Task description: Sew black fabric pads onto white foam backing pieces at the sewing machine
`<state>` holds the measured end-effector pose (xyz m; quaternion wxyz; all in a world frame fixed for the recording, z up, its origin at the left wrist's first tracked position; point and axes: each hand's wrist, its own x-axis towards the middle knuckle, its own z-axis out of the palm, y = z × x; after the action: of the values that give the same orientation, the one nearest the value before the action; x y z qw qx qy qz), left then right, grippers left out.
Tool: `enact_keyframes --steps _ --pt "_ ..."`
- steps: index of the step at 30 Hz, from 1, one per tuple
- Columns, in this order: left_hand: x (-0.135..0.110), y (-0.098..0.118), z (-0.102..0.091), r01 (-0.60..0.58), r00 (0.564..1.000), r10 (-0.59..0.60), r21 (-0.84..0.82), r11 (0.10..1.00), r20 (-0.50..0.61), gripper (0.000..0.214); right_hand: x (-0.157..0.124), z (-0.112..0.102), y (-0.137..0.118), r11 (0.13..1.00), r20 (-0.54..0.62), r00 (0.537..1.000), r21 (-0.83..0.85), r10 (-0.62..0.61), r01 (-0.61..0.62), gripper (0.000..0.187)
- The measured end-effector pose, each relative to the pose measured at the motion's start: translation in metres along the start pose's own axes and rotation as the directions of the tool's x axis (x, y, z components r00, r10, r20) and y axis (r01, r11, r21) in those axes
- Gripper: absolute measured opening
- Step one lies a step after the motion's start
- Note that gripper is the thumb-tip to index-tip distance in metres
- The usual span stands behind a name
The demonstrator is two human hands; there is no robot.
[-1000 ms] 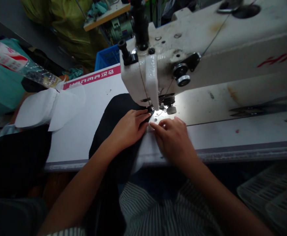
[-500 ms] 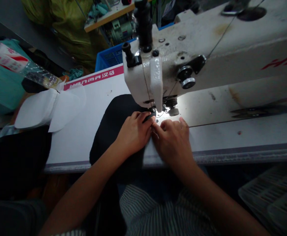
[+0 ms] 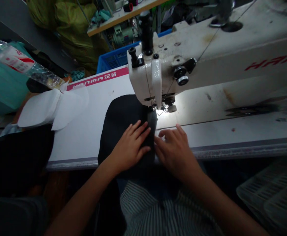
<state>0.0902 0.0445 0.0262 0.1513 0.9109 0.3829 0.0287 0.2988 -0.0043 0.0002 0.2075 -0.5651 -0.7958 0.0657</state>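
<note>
A piece of black fabric (image 3: 122, 115) lies on the white machine table, its upper right edge under the needle area (image 3: 154, 107) of a sewing machine (image 3: 202, 62). A darker strip runs along that right edge. My left hand (image 3: 130, 146) rests flat on the fabric with its fingers spread, below the needle. At the fabric's right edge, my right hand (image 3: 174, 147) has thumb and forefinger closed on the border, while its other fingers lift off the table. The fabric's lower part hangs over the front edge towards my lap.
White cut pieces (image 3: 38, 108) lie at the left, beside a plastic bottle (image 3: 22, 64). Dark cloth (image 3: 17, 160) is piled at the lower left. Scissors-like snips (image 3: 253, 110) lie under the machine arm. A blue crate (image 3: 113, 59) stands behind the table.
My left hand has drawn back from the needle and flattened on the fabric. My right hand has moved slightly down along the edge. More of the strip shows.
</note>
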Motion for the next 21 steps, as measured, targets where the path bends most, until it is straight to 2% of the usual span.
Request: enact_keyframes --steps 4,5,6,9,13,15,18,21 --pt "-0.049 0.029 0.012 -0.079 0.995 0.078 0.021 0.997 0.056 0.096 -0.039 -0.011 -0.013 0.992 0.041 0.996 0.109 -0.073 0.068 0.018" --pt "-0.060 0.035 0.016 -0.100 0.993 0.098 0.031 0.995 0.063 0.101 -0.047 -0.012 -0.017 0.988 0.055 0.995 0.132 -0.088 0.081 0.018" --pt "-0.071 0.039 0.020 -0.106 0.993 0.103 0.048 0.993 0.054 0.096 -0.054 -0.012 -0.021 0.985 0.066 0.992 0.149 -0.104 0.093 0.019" --pt "-0.090 0.038 0.029 -0.072 0.997 0.074 0.060 0.996 -0.024 0.054 -0.069 -0.005 -0.031 0.983 0.070 0.989 0.137 -0.130 0.120 0.020" --pt "-0.096 0.025 0.024 -0.034 0.990 0.022 -0.082 0.996 -0.136 0.055 -0.078 0.005 -0.038 0.992 0.016 0.992 0.039 -0.123 0.122 0.031" --pt "-0.097 0.021 0.017 -0.026 0.988 0.017 -0.059 0.998 -0.156 0.055 -0.081 0.007 -0.040 0.992 -0.002 0.992 0.009 -0.122 0.122 0.034" --pt "-0.099 0.021 0.013 -0.016 0.992 0.022 0.048 0.999 -0.127 0.055 -0.084 0.007 -0.040 0.992 -0.011 0.992 -0.013 -0.126 0.126 0.033" --pt "-0.099 0.026 0.021 -0.029 0.997 0.036 0.105 0.994 -0.061 0.056 -0.085 0.007 -0.042 0.992 -0.005 0.992 -0.021 -0.125 0.125 0.031"
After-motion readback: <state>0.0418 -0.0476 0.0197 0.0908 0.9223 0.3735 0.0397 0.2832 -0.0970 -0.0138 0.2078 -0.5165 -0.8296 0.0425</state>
